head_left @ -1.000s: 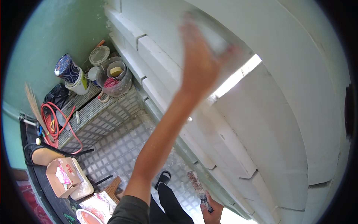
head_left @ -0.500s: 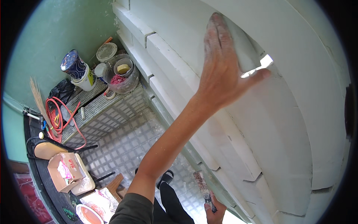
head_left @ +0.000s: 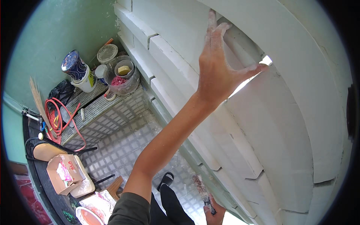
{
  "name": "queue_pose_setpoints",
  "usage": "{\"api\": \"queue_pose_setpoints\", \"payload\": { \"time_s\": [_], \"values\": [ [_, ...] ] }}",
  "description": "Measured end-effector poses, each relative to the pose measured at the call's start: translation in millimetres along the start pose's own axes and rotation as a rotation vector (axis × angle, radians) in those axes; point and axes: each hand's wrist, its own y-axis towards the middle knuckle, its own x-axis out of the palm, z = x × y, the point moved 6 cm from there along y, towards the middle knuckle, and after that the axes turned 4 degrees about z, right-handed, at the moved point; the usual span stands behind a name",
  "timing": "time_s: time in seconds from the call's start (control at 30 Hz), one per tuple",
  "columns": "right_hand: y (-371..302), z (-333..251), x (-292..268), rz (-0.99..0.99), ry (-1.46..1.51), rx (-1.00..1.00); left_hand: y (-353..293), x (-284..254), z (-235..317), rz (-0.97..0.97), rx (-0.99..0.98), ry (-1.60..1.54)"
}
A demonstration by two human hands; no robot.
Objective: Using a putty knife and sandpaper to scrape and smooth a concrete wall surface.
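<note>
My left hand (head_left: 218, 62) reaches up across the view to a white layered panel (head_left: 277, 123). Its fingers lie at the edge of a bright gap (head_left: 243, 84), some straight and some bent, and the thumb stretches away to the right over the gap. Pale dust coats the fingertips. Nothing shows held in it, and whether the tips press on the panel is hard to tell. Low in the view, my right hand (head_left: 215, 214) is closed round the dark handle of a putty knife (head_left: 200, 185), whose stained blade points up and left.
At the left, a slatted bench (head_left: 92, 108) bears buckets (head_left: 85, 79), a clear tub (head_left: 125, 86) and a red hose (head_left: 56, 116). An open cardboard box (head_left: 63, 174) and an orange-lined bowl (head_left: 89, 216) stand below. Tiled floor (head_left: 127, 131) lies beside the panel.
My left hand has turned and shifted slightly left; its fingers, flat and together before, are now spread and partly bent, with more of the gap showing. The right hand keeps the putty knife.
</note>
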Motion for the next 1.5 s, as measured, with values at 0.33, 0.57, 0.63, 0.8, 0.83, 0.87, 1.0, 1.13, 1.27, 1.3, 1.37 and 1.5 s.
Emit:
{"api": "queue_pose_setpoints", "payload": {
  "time_s": [0.33, 0.57, 0.63, 0.8, 0.83, 0.87, 1.0, 1.13, 1.27, 1.3, 1.37, 1.5],
  "values": [
    [-4.9, -4.3, 4.7, -0.047, -0.069, 0.102, -7.7, 1.8, -5.6, -0.174, -0.017, 0.027],
    [-6.8, -5.6, 0.1, 0.038, -0.031, -0.014, 14.8, -16.0, -15.7, -0.05, -0.163, 0.092],
    [-7.8, -3.6, -4.7, 0.006, -0.046, 0.071, 12.5, -13.5, -10.2, -0.072, -0.004, 0.163],
    [-3.2, 11.5, -2.1, 0.137, -0.021, -0.11, 7.4, 0.9, -7.6, 0.114, -0.144, -0.066],
    [-3.3, 4.9, -1.6, 0.192, 0.016, -0.234, 5.7, 1.6, -7.2, 0.111, -0.144, -0.069],
    [-5.3, -2.0, -2.8, 0.247, 0.054, -0.358, 2.7, 2.2, -4.2, 0.08, -0.115, -0.062],
    [-2.5, 6.8, 1.2, 0.158, 0.057, -0.195, -7.1, 3.0, -7.3, 0.075, -0.12, -0.141],
    [1.0, 7.2, 5.6, 0.188, 0.068, -0.28, 20.2, -7.9, -37.1, 0.047, -0.265, -0.011],
    [-0.8, 2.1, 0.1, 0.185, 0.113, -0.235, 0.7, -9.4, 1.6, -0.032, -0.012, 0.028],
    [1.5, 1.2, 1.4, 0.189, 0.112, -0.234, -3.5, -6.3, 10.1, -0.065, 0.048, 0.004],
    [4.1, -2.8, 0.8, 0.199, 0.018, -0.311, 8.7, -8.2, -1.8, -0.058, 0.02, 0.082],
    [2.6, -3.0, -1.1, 0.222, 0.05, -0.296, 17.2, -12.2, -19.7, -0.062, -0.109, 0.111]
  ]
}}
